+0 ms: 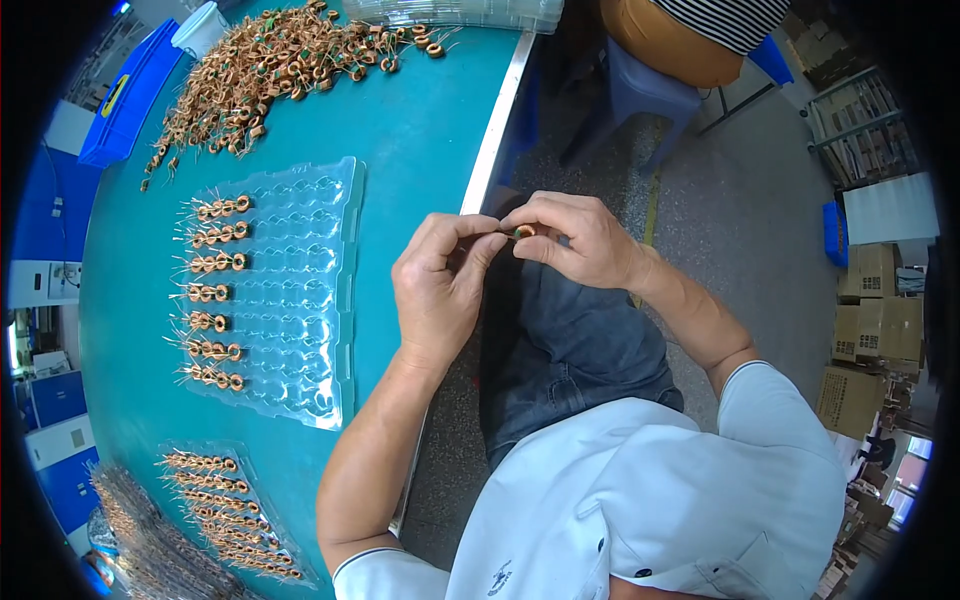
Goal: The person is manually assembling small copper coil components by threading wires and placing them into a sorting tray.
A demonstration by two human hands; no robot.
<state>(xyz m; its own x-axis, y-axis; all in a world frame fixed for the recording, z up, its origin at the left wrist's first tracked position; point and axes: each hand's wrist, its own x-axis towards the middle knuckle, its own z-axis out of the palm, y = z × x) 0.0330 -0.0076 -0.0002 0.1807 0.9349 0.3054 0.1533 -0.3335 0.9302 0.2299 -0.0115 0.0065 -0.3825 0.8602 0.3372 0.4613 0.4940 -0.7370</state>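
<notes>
A small copper-wound ring coil (524, 232) is between the fingertips of my right hand (580, 240), just past the table edge and above my lap. My left hand (438, 275) pinches with thumb and forefinger right beside the coil, seemingly at its wire leads; the exact grip is too small to make out. To the left of my hands lies a transparent plastic tray (347, 290) with moulded rows. Short lines of similar coils (218, 263) fill the left end of its rows, their leads sticking out leftward.
A big heap of loose coils (255, 80) covers the far part of the green table (410, 130). Nearer stands a filled tray of coils (225, 500), beside bundled wire-leaded parts (150, 530). Stacked transparent trays (460, 12) lie at the far edge. A person sits on a plastic stool (645, 90).
</notes>
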